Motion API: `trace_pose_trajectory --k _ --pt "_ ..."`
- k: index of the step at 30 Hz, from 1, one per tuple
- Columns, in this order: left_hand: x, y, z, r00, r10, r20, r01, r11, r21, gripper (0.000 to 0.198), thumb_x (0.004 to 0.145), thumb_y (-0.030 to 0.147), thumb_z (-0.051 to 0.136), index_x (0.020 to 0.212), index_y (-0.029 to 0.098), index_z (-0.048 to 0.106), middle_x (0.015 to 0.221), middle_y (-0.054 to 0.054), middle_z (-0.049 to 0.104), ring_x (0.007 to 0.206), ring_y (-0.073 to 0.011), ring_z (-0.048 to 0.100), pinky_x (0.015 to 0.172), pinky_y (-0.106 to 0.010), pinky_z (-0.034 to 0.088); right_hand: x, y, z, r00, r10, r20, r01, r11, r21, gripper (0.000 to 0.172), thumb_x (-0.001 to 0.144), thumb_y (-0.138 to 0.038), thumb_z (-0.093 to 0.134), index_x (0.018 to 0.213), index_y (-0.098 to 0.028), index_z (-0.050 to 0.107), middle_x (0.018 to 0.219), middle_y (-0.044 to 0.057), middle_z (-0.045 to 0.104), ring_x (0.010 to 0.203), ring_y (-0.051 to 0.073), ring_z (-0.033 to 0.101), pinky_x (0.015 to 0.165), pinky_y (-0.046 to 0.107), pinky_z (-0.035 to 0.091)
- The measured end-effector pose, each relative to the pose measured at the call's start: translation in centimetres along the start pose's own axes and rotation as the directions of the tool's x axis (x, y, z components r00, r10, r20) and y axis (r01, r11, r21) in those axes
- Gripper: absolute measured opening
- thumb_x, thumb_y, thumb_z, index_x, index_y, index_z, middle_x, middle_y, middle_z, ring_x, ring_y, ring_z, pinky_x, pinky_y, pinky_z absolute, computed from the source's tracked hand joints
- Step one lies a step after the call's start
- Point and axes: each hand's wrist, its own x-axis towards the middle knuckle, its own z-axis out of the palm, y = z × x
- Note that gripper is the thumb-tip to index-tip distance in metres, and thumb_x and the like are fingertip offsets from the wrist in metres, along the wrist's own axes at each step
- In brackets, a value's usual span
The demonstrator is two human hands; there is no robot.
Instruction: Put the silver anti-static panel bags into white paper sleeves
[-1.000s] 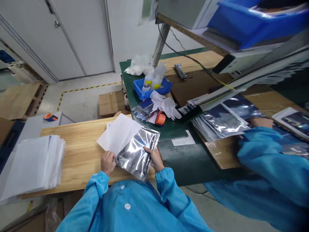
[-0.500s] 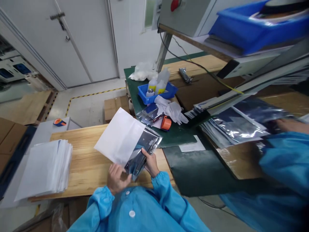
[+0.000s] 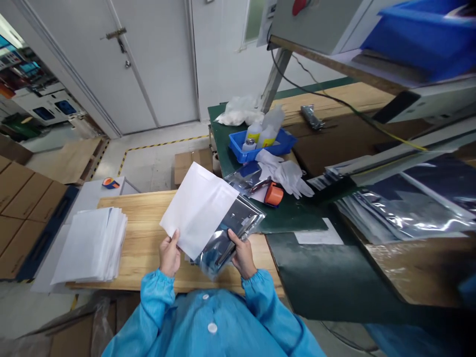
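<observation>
Between my hands, above the wooden board, is a shiny silver-grey plastic bag (image 3: 226,233) partly inside a white envelope (image 3: 199,206). My left hand (image 3: 170,253) pinches the envelope's lower left edge, thumb on top. On the other side my right hand (image 3: 242,252) grips the bag's right edge, its thumb on the face and fingers beneath. The bag's lower corner hangs free toward my body. What the bag contains, and how deep it sits in the envelope, I cannot make out.
Left on the wooden board (image 3: 143,223) lies a stack of white envelopes (image 3: 87,243). On the green bench are a blue tray (image 3: 243,153) with bottles, white gloves (image 3: 286,173) and an orange tape roll (image 3: 274,194). More silver bags (image 3: 416,203) lie right, under a shelf.
My left hand has moved from the bag's lower corner to the envelope's left edge. My right hand keeps its grip. The co-worker's arm at the right has mostly left the view.
</observation>
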Motion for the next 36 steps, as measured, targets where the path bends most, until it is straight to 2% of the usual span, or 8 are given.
trace_pose_trajectory --k 7,12,17,20,24,26,31,36 --pt "-0.4 -0.4 -1.7 0.994 -0.008 0.106 0.009 1.0 -0.009 0.034 0.061 0.02 0.082 0.09 0.013 0.064 0.09 -0.009 0.075 0.09 -0.0219 0.07 0.085 -0.034 0.056 -0.7 0.4 0.5 1.0 -0.024 0.013 0.024 1.0 0.01 0.039 0.054 -0.034 0.084 0.084 -0.019 0.065 0.079 0.0 0.073 0.077 0.024 0.069 0.072 0.038 0.057" --pt "-0.2 0.1 -1.4 0.998 -0.051 0.038 0.055 0.992 -0.11 0.026 0.068 0.015 0.077 0.091 0.012 0.067 0.093 -0.01 0.074 0.095 -0.0227 0.069 0.091 -0.036 0.054 -1.4 0.5 1.1 0.994 0.0 0.11 0.004 0.999 -0.034 0.038 0.054 -0.032 0.085 0.083 -0.019 0.065 0.077 0.0 0.073 0.076 0.024 0.068 0.072 0.039 0.057" --pt "-1.1 -1.5 -1.3 0.988 -0.133 0.08 0.139 0.988 -0.063 0.029 0.065 0.016 0.079 0.092 0.013 0.067 0.09 -0.01 0.075 0.089 -0.0226 0.07 0.083 -0.035 0.057 -1.5 0.8 2.1 0.997 -0.027 0.079 0.031 0.999 -0.044 0.039 0.052 -0.033 0.085 0.082 -0.019 0.066 0.077 0.0 0.073 0.071 0.023 0.068 0.069 0.037 0.056" --pt "-0.9 -1.7 -2.1 0.992 -0.113 0.064 0.117 0.991 -0.067 0.03 0.066 0.023 0.08 0.092 0.014 0.067 0.092 -0.01 0.074 0.091 -0.0216 0.07 0.081 -0.032 0.057 -1.5 1.0 3.0 0.994 -0.053 0.094 0.058 0.997 -0.058 0.034 0.054 -0.035 0.084 0.079 -0.019 0.066 0.072 0.0 0.072 0.069 0.022 0.068 0.067 0.037 0.056" --pt "0.7 0.6 -4.5 0.998 0.061 -0.018 -0.062 0.996 -0.067 0.038 0.071 0.037 0.076 0.105 0.024 0.063 0.107 -0.005 0.071 0.097 -0.0179 0.068 0.082 -0.03 0.056 -1.7 1.7 4.8 0.985 -0.061 0.159 0.08 0.99 -0.116 0.03 0.053 -0.033 0.085 0.072 -0.019 0.067 0.072 0.002 0.073 0.069 0.022 0.068 0.067 0.035 0.056" --pt "1.1 2.2 -6.0 0.99 0.128 -0.067 -0.132 0.989 -0.062 0.04 0.071 0.042 0.074 0.106 0.026 0.063 0.112 -0.004 0.069 0.103 -0.0185 0.065 0.083 -0.03 0.055 -2.1 2.2 5.8 0.983 -0.016 0.181 0.036 0.993 -0.11 0.03 0.051 -0.032 0.086 0.071 -0.019 0.067 0.071 0.002 0.073 0.067 0.022 0.068 0.067 0.035 0.056" --pt "-1.2 4.3 -9.0 0.99 0.128 -0.052 -0.132 0.988 -0.074 0.055 0.06 0.061 0.074 0.102 0.026 0.067 0.112 -0.007 0.07 0.112 -0.0291 0.061 0.086 -0.037 0.056 -3.7 4.5 8.0 0.961 0.171 0.219 -0.152 0.983 -0.098 0.033 0.05 -0.033 0.086 0.071 -0.017 0.066 0.064 0.001 0.07 0.06 0.022 0.067 0.063 0.035 0.056" --pt "-4.8 6.0 -9.5 0.933 0.234 -0.272 -0.213 0.971 0.105 0.046 0.061 0.019 0.08 0.104 0.024 0.066 0.106 -0.004 0.072 0.107 -0.0253 0.064 0.095 -0.036 0.052 -5.8 7.1 9.0 0.894 0.352 0.276 -0.29 0.926 -0.242 0.035 0.054 -0.037 0.084 0.077 -0.017 0.067 0.067 0.003 0.07 0.061 0.022 0.067 0.059 0.034 0.056"
